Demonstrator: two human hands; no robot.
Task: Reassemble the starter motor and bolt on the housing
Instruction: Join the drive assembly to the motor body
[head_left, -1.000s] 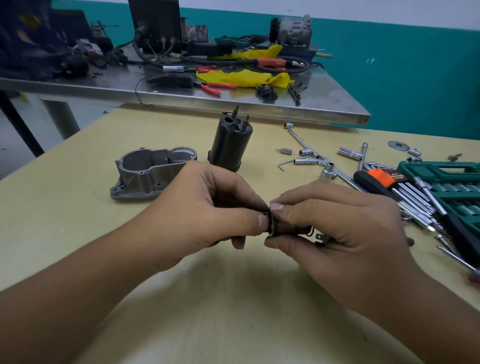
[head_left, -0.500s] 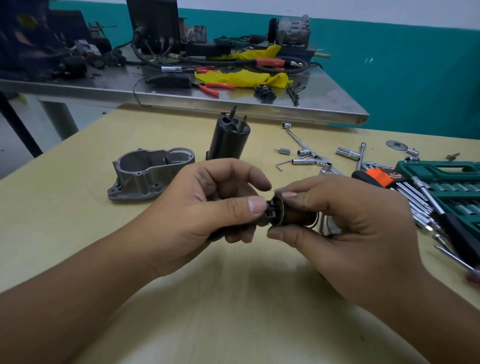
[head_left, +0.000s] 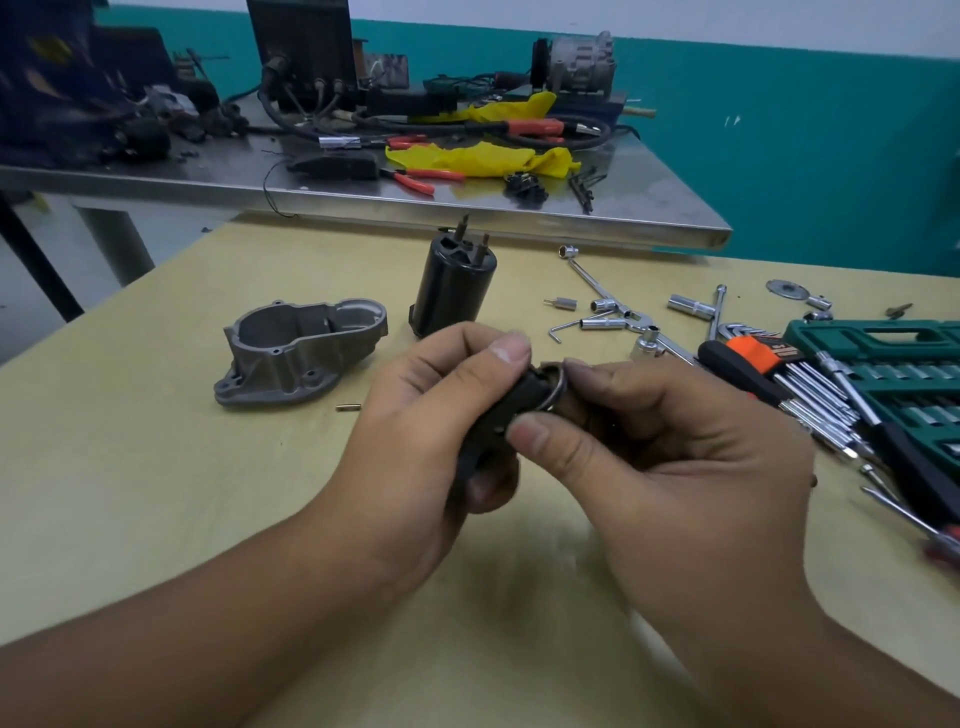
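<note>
Both hands hold a small dark starter motor part (head_left: 511, 410) above the yellow table, near the middle of the view. My left hand (head_left: 436, 415) grips its black end with thumb and fingers. My right hand (head_left: 649, 441) pinches the other end, where a metal ring shows. Most of the part is hidden by the fingers. Behind the hands a black cylindrical motor body (head_left: 453, 291) stands upright with two studs on top. The grey cast housing (head_left: 304, 348) lies to its left, open side up.
A small pin (head_left: 347, 407) lies by the housing. Loose sockets, a T-wrench (head_left: 605, 293) and hex keys (head_left: 810, 384) lie at the right, beside a green tool case (head_left: 893, 358). A steel bench (head_left: 467, 208) with cables, pliers and yellow cloth stands behind the table.
The hands have lifted slightly and turned the part, so its black end now tilts down to the left. My left thumb moved on top of it.
</note>
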